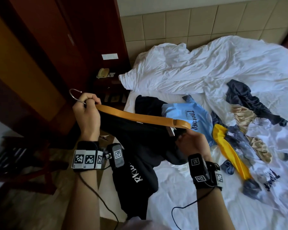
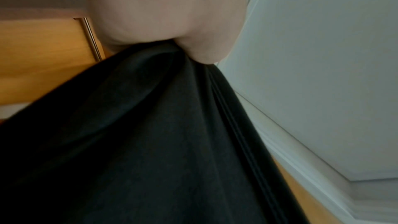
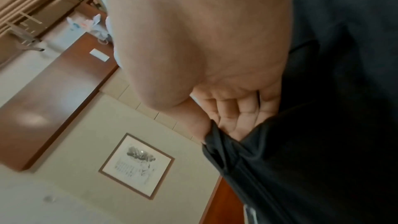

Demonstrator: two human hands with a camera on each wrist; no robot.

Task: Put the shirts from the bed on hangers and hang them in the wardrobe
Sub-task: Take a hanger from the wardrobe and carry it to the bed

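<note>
Wooden hanger [image 1: 140,117] gripped at hook end by left hand [image 1: 87,113]; black garment [image 1: 140,155] pinched by right hand [image 1: 192,144], above bed [image 1: 181,188] left edge.

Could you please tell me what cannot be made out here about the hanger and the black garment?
Head view: the black garment's white lettering, partly hidden behind the left wrist camera.
Head view: the right hand's fingertips, behind the hand itself.
Right wrist view: the hanger's clip, hidden by palm and cloth.
</note>
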